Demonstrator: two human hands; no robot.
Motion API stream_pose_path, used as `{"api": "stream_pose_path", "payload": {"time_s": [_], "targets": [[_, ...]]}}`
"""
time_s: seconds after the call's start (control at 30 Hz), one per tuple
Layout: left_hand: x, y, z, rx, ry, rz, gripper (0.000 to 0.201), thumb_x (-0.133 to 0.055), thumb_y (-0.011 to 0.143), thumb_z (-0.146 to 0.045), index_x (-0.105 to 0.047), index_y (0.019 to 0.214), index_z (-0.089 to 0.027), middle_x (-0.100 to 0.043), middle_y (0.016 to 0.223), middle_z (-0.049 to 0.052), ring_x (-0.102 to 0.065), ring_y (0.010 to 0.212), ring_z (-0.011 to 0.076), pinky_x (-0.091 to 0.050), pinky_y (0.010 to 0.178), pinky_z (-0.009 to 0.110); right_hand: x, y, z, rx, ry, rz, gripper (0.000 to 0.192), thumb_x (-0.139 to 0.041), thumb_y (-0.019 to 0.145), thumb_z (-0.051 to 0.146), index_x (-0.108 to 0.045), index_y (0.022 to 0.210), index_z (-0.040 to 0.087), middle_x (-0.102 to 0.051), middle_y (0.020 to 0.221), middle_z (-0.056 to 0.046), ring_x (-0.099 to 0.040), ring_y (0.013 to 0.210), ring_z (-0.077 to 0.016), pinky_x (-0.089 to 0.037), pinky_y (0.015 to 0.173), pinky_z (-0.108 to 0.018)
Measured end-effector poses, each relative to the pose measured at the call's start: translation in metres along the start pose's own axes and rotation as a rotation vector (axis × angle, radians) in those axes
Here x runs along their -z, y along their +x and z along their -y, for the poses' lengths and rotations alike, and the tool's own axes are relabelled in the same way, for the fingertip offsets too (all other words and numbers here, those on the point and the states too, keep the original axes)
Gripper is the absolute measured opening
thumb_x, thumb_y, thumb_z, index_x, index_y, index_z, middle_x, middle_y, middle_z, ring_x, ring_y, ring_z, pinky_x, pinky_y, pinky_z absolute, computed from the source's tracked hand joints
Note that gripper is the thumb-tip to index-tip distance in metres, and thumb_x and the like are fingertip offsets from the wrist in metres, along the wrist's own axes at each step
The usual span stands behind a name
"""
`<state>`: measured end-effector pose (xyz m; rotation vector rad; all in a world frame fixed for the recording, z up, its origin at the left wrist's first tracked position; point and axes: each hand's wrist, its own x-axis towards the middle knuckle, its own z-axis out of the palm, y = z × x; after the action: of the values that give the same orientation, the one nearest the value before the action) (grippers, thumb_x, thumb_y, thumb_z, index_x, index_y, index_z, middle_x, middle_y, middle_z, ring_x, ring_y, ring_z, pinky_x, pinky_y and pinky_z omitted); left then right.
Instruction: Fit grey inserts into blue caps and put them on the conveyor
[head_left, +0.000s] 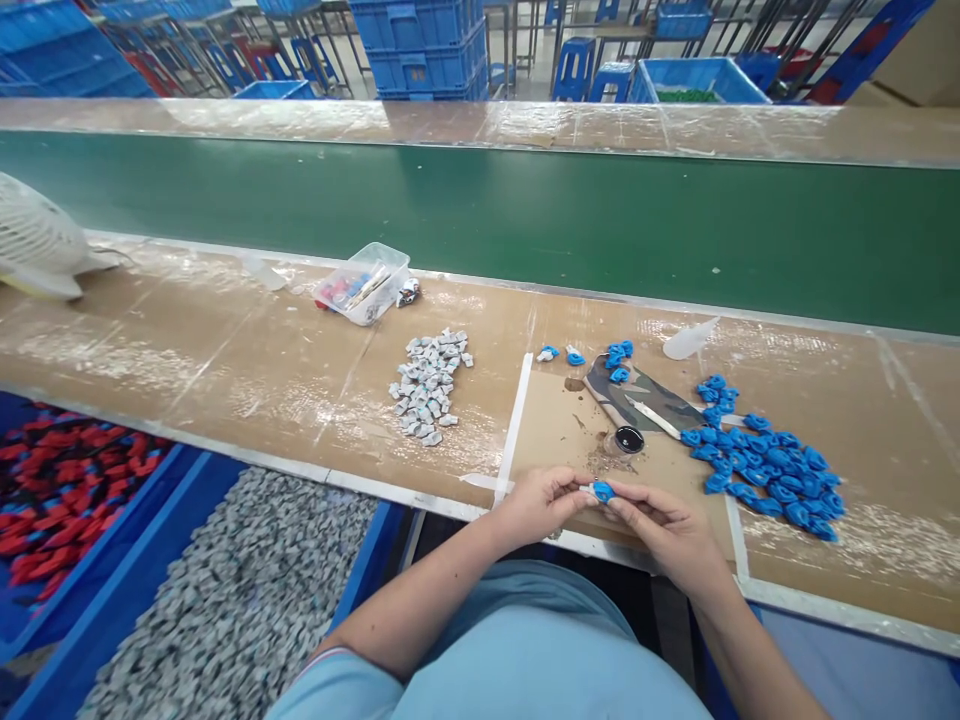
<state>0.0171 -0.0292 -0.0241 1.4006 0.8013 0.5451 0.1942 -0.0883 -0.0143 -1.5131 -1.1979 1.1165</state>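
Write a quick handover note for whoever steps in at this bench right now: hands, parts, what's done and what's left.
Left hand and right hand pinch one small blue part between their fingertips at the bench's near edge.
Big pile of blue parts lies to the right; a few blue parts sit on the camouflage mat.
Grey parts pile lies to the left; small dark pot sits just ahead of the hands.
Done: cannot tell which pieces are finished.
Left: the blue pile looks unworked, probably most of it.

text: none legible | labels: none | numbers: none | signs: none
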Motion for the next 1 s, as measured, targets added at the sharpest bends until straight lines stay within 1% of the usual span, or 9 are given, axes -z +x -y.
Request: {"api": "stream_pose_path", "payload": {"time_s": [0.07, 0.13, 0.27, 0.57, 0.73, 0.77, 0.83, 0.93, 1.0], "targets": [[0.003, 0.000, -0.007, -0.020, 0.183, 0.077, 0.024, -0.050, 0.088, -0.031, -0.068, 0.091, -0.016, -0.070, 0.087, 0.005, -0.063, 0.082, 0.0163, -0.047, 0.077, 0.025, 0.000, 0.000, 0.000, -0.042, 0.058, 0.009, 0.031, -0.073, 0.068, 0.046, -0.076, 0.087, 0.022, -0.073, 0.072, -0.005, -0.068, 0.061, -0.0172, -0.060, 0.060, -0.029], [0.004, 0.001, -0.011, -0.031, 0.271, 0.117, 0.026, -0.045, 0.090, -0.029, -0.068, 0.088, -0.016, -0.068, 0.080, 0.003, -0.060, 0.076, 0.0146, -0.046, 0.072, 0.023, -0.001, 0.000, 0.000, -0.064, 0.099, 0.017, 0.031, -0.073, 0.068, 0.046, -0.076, 0.086, 0.022, -0.073, 0.070, -0.005, -0.068, 0.061, -0.0166, -0.059, 0.061, -0.028], [0.003, 0.000, -0.012, -0.040, 0.257, 0.081, 0.030, -0.045, 0.090, -0.032, -0.067, 0.082, -0.014, -0.064, 0.070, 0.002, -0.056, 0.068, 0.0133, -0.044, 0.065, 0.021, -0.004, -0.001, 0.000, -0.049, 0.112, 0.009, 0.026, -0.073, 0.069, 0.043, -0.076, 0.085, 0.023, -0.073, 0.070, -0.004, -0.067, 0.061, -0.0154, -0.059, 0.060, -0.026], [0.003, -0.001, -0.008, -0.080, 0.179, 0.029, 0.037, -0.043, 0.090, -0.041, -0.065, 0.076, -0.014, -0.060, 0.065, 0.002, -0.053, 0.063, 0.0126, -0.044, 0.062, 0.022, -0.011, 0.002, 0.005, 0.206, -0.065, -0.051, 0.013, -0.067, 0.075, 0.030, -0.075, 0.083, 0.025, -0.069, 0.065, -0.002, -0.065, 0.060, -0.0145, -0.057, 0.057, -0.025], [0.006, -0.002, -0.013, -0.046, 0.255, 0.080, 0.034, -0.044, 0.088, -0.040, -0.066, 0.079, -0.015, -0.061, 0.065, 0.002, -0.054, 0.063, 0.0129, -0.044, 0.062, 0.021, -0.003, -0.001, 0.003, 0.241, -0.162, -0.059, 0.016, -0.064, 0.078, 0.033, -0.075, 0.087, 0.025, -0.074, 0.081, -0.004, -0.069, 0.073, -0.0181, -0.058, 0.067, -0.029], [0.010, -0.001, -0.015, -0.050, 0.292, 0.076, 0.033, -0.045, 0.088, -0.040, -0.067, 0.082, -0.016, -0.062, 0.066, 0.001, -0.055, 0.064, 0.0131, -0.043, 0.062, 0.021, 0.004, -0.002, 0.002, 0.241, -0.205, -0.086, 0.017, -0.063, 0.079, 0.034, -0.075, 0.087, 0.025, -0.074, 0.084, -0.005, -0.069, 0.076, -0.0189, -0.058, 0.070, -0.030], [0.021, 0.005, -0.020, -0.072, 0.381, 0.016, 0.030, -0.045, 0.088, -0.038, -0.067, 0.085, -0.018, -0.064, 0.070, 0.001, -0.056, 0.066, 0.0139, -0.043, 0.063, 0.022, 0.023, -0.004, -0.001, 0.225, -0.306, -0.231, 0.020, -0.061, 0.080, 0.038, -0.074, 0.086, 0.024, -0.074, 0.085, -0.005, -0.068, 0.077, -0.0196, -0.057, 0.071, -0.032], [0.046, 0.025, -0.023, -0.095, 0.548, -0.190, 0.027, -0.047, 0.087, -0.034, -0.067, 0.082, -0.017, -0.065, 0.071, 0.003, -0.058, 0.068, 0.0159, -0.042, 0.066, 0.024, 0.059, -0.008, -0.013, 0.144, -0.467, -0.539, 0.031, -0.057, 0.080, 0.048, -0.071, 0.082, 0.020, -0.072, 0.081, -0.008, -0.066, 0.070, -0.0202, -0.055, 0.068, -0.034], [0.064, 0.046, -0.024, -0.079, 0.652, -0.327, 0.025, -0.048, 0.086, -0.031, -0.066, 0.078, -0.016, -0.064, 0.069, 0.003, -0.058, 0.067, 0.0170, -0.042, 0.066, 0.026, 0.077, -0.008, -0.023, 0.079, -0.574, -0.608, 0.039, -0.056, 0.078, 0.054, -0.070, 0.083, 0.018, -0.070, 0.076, -0.008, -0.064, 0.064, -0.0202, -0.054, 0.063, -0.034]]}}
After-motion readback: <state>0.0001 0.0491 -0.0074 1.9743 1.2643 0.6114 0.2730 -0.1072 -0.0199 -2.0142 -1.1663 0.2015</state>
